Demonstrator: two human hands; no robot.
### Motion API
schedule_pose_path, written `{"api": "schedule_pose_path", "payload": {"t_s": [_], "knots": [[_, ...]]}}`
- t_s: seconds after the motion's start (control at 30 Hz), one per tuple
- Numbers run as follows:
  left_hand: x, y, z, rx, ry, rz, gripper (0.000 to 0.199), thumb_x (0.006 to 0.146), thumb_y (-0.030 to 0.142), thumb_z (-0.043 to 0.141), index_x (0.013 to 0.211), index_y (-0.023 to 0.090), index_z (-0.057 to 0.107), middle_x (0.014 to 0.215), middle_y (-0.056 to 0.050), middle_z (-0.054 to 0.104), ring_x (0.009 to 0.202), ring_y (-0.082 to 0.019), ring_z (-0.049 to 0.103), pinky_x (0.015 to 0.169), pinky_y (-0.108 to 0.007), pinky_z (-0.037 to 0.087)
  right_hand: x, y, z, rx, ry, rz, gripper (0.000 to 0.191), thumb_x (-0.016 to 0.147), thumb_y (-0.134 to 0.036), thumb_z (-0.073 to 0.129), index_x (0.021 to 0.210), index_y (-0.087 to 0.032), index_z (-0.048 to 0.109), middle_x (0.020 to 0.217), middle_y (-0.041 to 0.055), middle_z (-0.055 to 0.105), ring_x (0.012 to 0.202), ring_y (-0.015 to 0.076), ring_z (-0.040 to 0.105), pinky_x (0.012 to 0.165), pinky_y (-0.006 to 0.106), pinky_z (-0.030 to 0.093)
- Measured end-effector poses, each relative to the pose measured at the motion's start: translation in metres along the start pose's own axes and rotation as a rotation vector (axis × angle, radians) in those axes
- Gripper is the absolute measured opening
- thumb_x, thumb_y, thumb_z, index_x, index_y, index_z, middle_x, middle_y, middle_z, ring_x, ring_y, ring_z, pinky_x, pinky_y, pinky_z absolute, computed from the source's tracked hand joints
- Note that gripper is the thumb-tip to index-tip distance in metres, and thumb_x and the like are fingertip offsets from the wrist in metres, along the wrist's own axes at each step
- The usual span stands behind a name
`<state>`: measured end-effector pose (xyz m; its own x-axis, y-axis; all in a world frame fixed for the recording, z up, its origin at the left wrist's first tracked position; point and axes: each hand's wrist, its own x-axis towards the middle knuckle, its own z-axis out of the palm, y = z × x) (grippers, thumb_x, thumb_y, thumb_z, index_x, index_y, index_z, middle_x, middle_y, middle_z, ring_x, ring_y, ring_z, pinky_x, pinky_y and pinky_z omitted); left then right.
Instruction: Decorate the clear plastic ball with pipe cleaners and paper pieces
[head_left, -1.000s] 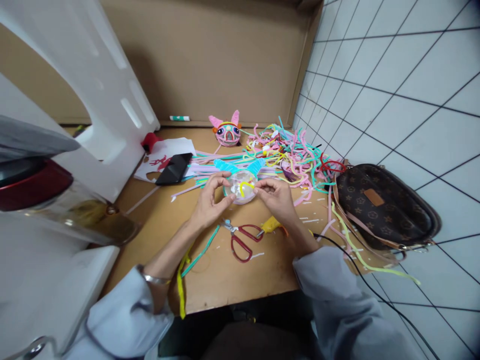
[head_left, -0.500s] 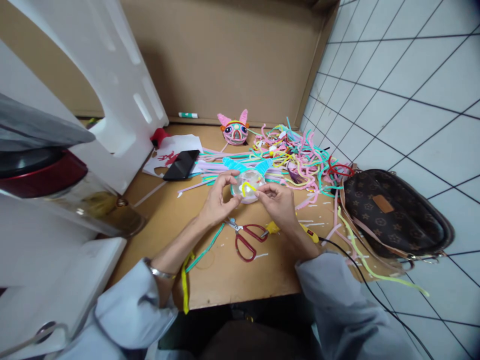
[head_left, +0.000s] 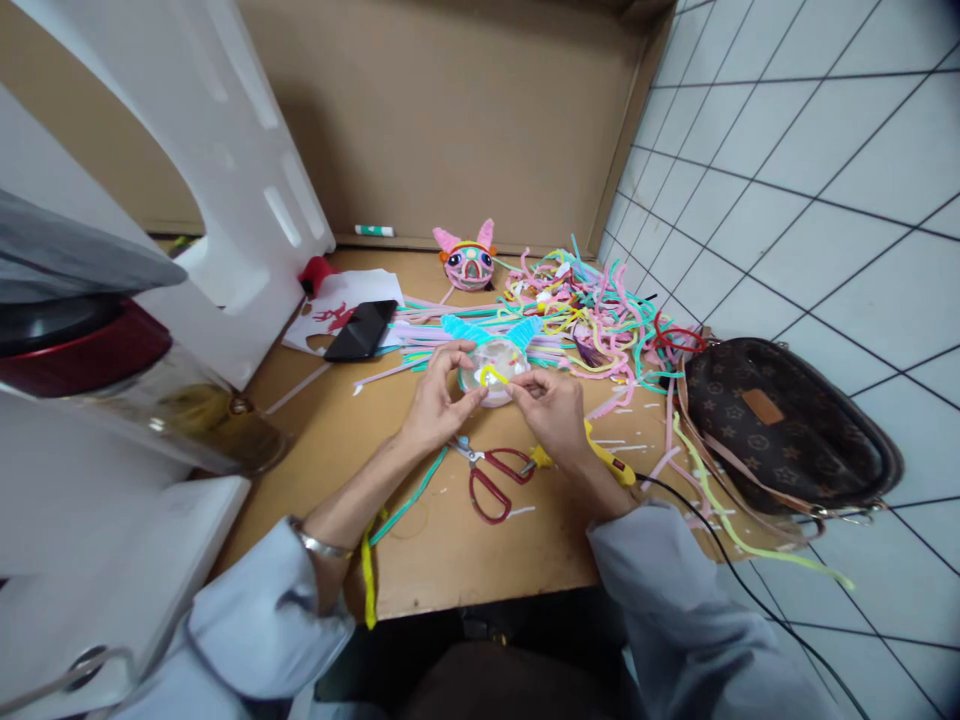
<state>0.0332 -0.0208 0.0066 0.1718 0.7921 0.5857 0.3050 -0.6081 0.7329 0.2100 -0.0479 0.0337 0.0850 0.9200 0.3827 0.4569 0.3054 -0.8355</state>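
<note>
My left hand [head_left: 441, 396] is curled around the left side of a clear round ball [head_left: 504, 356] topped by two blue fuzzy ears [head_left: 523, 332]. Between the fingertips of my right hand [head_left: 553, 408] is one end of a short, bent yellow pipe cleaner [head_left: 491, 373], lying across the front of the ball. Whether it touches the ball's surface I cannot tell. Below my hands lie red-handled scissors [head_left: 489, 495] with parted handles. A yellow glue gun [head_left: 616, 464] rests beside my right wrist, partly hidden by it.
Behind the ball lie straight pipe cleaners [head_left: 420, 335] and a tangled pile [head_left: 600, 310]. A finished-looking pink-eared animal head [head_left: 469, 266] stands at the back. A phone [head_left: 362, 330] is left, a brown handbag [head_left: 787, 425] right, and a jug [head_left: 187, 410] far left. A black cable [head_left: 697, 517] trails right.
The yellow pipe cleaner's bent end has dipped slightly against the ball's front. My right hand has shifted a little left, and more of the glue gun shows. My left hand keeps its hold.
</note>
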Motion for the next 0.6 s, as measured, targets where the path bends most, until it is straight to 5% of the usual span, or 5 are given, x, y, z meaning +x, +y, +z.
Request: {"api": "schedule_pose_path", "payload": {"t_s": [0.17,0.43,0.6], "knots": [[0.0,-0.003,0.001,0.031,0.02,0.003,0.029,0.079,0.031,0.067,0.096,0.023,0.046,0.128,-0.012,0.058,0.124,-0.026,0.053,0.107,-0.045,0.042,-0.001,-0.002,-0.002,-0.118,0.023,-0.076,0.011,0.078,-0.024,0.064,0.079,-0.019,0.073,0.07,0.0042,0.074,0.061,0.0188,0.068,0.063,0.03,0.053],[0.0,-0.004,-0.001,0.011,0.015,0.012,0.028,0.08,0.03,0.068,0.097,0.023,0.046,0.129,-0.012,0.057,0.126,-0.025,0.052,0.108,-0.045,0.041,-0.01,-0.012,-0.005,-0.299,0.151,-0.401,0.025,0.088,-0.02,0.049,0.096,-0.017,0.073,0.089,0.0112,0.077,0.079,0.0213,0.071,0.072,0.032,0.054],[0.001,-0.001,-0.003,0.05,-0.007,0.04,0.02,0.082,0.029,0.066,0.093,0.023,0.05,0.13,-0.011,0.056,0.126,-0.025,0.051,0.109,-0.045,0.04,-0.012,-0.016,-0.006,-0.102,0.16,-0.306,0.026,0.09,-0.024,0.051,0.097,-0.019,0.075,0.091,0.01,0.077,0.079,0.0212,0.071,0.072,0.034,0.055]]}}
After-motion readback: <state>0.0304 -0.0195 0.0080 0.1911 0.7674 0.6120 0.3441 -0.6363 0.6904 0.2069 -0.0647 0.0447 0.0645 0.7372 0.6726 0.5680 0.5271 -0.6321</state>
